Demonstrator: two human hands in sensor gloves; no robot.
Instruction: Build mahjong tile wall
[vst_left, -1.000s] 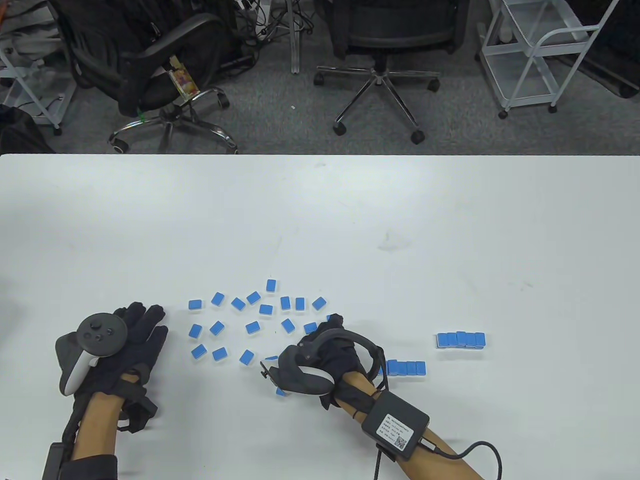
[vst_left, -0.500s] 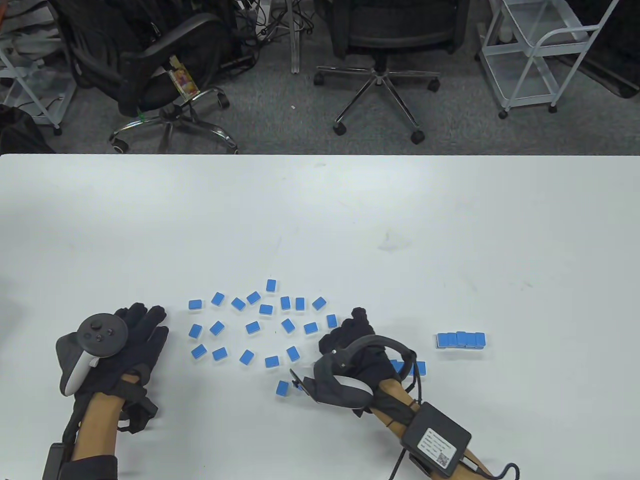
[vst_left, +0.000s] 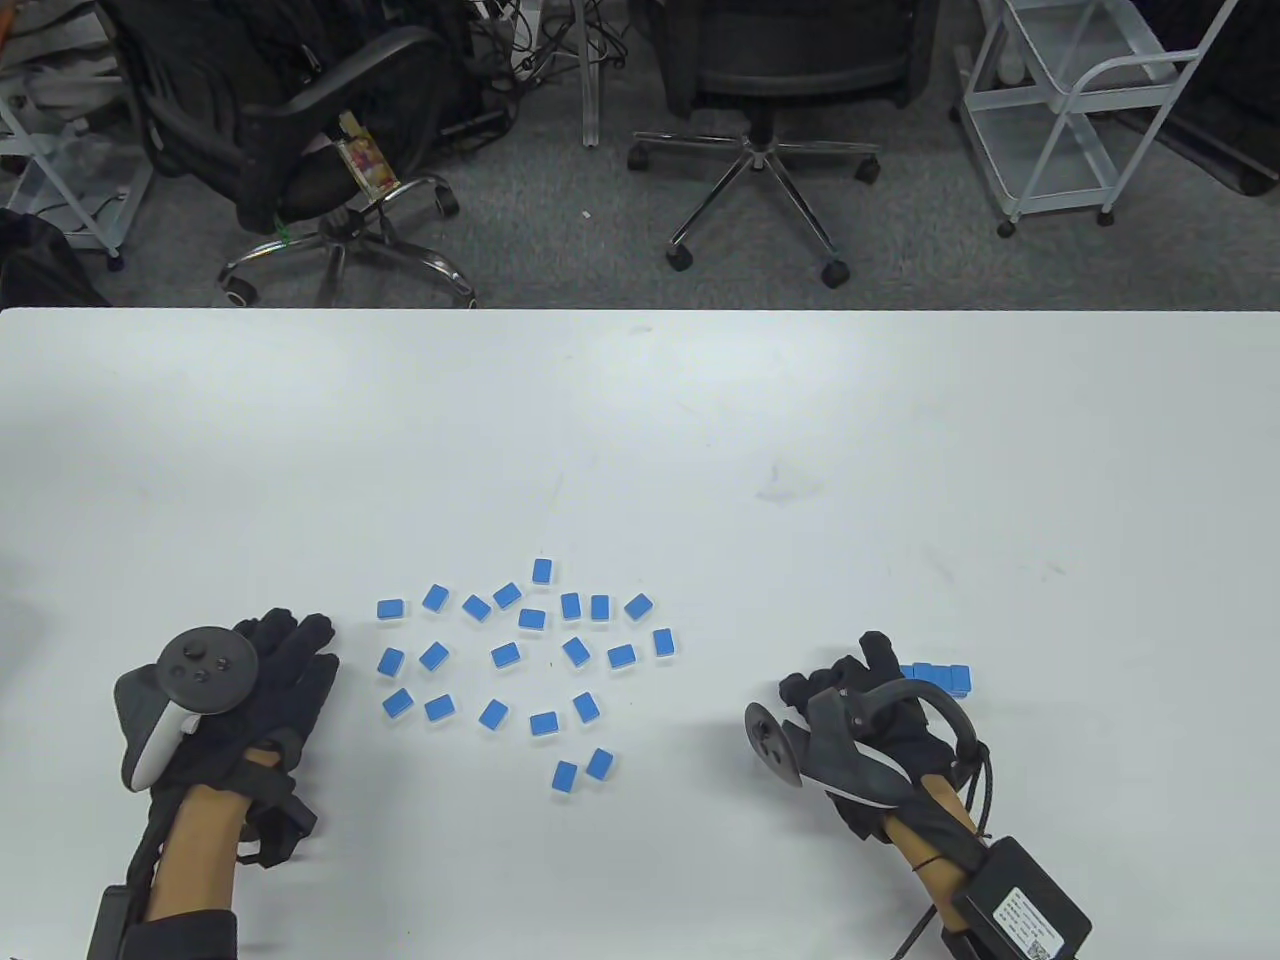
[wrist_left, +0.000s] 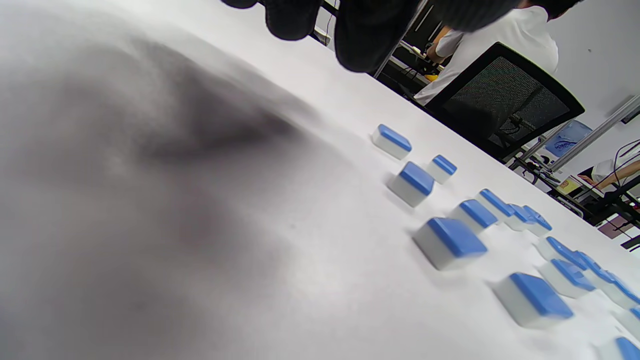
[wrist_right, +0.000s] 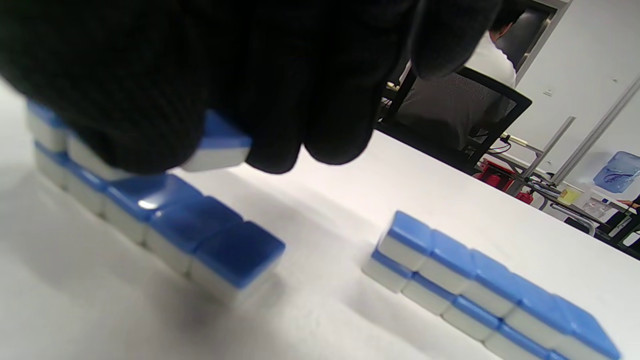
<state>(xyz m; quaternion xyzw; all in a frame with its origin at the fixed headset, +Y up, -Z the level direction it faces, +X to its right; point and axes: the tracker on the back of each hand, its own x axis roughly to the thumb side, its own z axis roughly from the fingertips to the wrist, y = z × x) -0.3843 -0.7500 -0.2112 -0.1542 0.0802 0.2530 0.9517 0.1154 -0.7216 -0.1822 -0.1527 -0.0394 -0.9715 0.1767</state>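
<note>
1. The right hand is held over the near row of tiles; a tile is pinched in its curled fingers, just above that row's single layer.
2. The left hand is laid flat on the counter, fingers straight, nothing gripped.
3. Loose tiles are scattered face down between the hands.
4. Beyond the right hand, a two-layer wall is stood apart from the near row.

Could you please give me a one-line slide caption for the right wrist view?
Right hand lowers a blue-backed tile onto the near row; a finished two-layer wall stands beside it.
</note>
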